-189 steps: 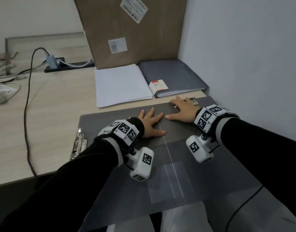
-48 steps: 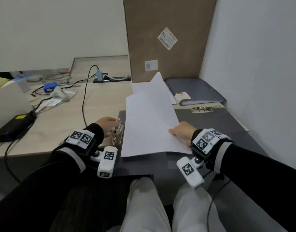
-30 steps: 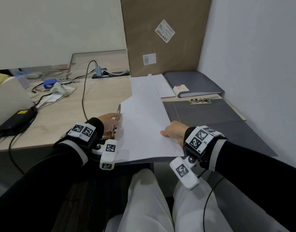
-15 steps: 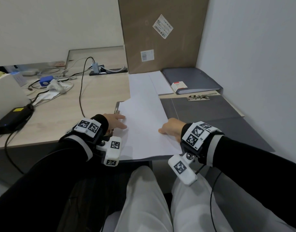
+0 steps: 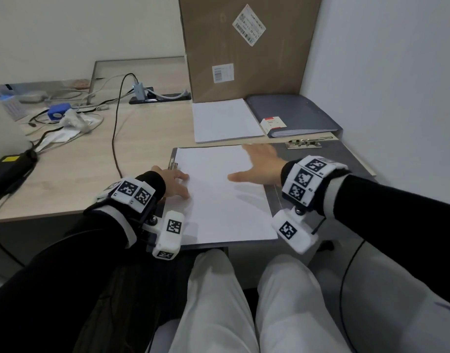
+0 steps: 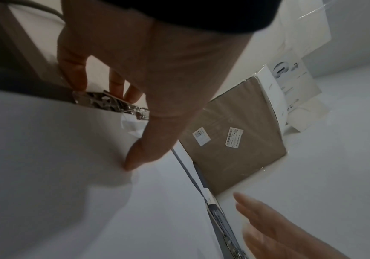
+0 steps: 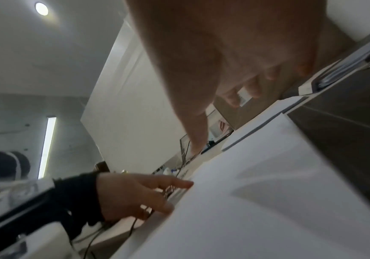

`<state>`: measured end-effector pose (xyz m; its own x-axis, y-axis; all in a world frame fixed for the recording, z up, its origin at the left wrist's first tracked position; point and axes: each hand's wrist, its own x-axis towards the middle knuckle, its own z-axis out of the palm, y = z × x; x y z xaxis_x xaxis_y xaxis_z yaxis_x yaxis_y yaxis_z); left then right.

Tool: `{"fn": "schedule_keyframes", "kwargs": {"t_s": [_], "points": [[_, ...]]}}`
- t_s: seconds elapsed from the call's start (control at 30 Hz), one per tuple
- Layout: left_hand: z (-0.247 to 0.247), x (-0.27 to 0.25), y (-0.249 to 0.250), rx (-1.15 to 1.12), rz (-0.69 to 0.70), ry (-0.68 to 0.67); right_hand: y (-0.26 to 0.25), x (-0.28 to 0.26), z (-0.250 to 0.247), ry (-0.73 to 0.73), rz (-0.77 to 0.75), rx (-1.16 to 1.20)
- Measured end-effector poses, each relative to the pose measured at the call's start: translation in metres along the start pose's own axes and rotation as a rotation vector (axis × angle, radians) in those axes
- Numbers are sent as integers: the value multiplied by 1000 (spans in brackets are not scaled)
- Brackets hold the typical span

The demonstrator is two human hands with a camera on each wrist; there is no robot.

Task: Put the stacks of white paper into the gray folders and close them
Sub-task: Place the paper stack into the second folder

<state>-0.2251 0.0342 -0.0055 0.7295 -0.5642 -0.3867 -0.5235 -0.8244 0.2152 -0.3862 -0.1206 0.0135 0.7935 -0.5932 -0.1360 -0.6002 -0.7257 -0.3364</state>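
An open gray folder (image 5: 351,159) lies at the desk's front edge. A stack of white paper (image 5: 219,200) lies flat on its left half. My left hand (image 5: 183,184) rests at the stack's left edge: its fingers touch the metal clip (image 6: 111,102) and its thumb presses the paper (image 6: 69,175). My right hand (image 5: 244,163) hovers open with spread fingers over the stack's far right corner, holding nothing. A second white stack (image 5: 225,121) lies behind, beside a closed gray folder (image 5: 292,113).
A tall cardboard box (image 5: 244,47) leans on the back wall. The white wall (image 5: 384,98) runs close along the right. A second metal clip (image 5: 305,143) sits on the folder's right half. Cables (image 5: 114,128), a black adapter (image 5: 10,169) and clutter cover the left desk.
The paper, held tilted by my right hand, now lies flat on the folder's left half. My right hand let go and moved up to the far right corner. My left hand's thumb slid onto the paper.
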Motion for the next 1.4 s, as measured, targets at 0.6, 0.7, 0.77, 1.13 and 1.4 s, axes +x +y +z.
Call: {"fn": "schedule_keyframes", "kwargs": {"t_s": [0.6, 0.7, 0.77, 1.13, 1.4], "points": [[-9, 20, 4, -592, 3, 198, -29, 35, 58, -315, -114, -236], [-13, 22, -3, -801, -42, 340, -28, 35, 57, -316, -114, -232], [-18, 22, -12, -895, -12, 381, -29, 34, 58, -307, -113, -234], [-26, 8, -61, -438, 72, -116, -30, 33, 59, -289, -104, -227], [-17, 5, -53, -86, 109, -90, -30, 32, 56, -314, -105, -247]]}}
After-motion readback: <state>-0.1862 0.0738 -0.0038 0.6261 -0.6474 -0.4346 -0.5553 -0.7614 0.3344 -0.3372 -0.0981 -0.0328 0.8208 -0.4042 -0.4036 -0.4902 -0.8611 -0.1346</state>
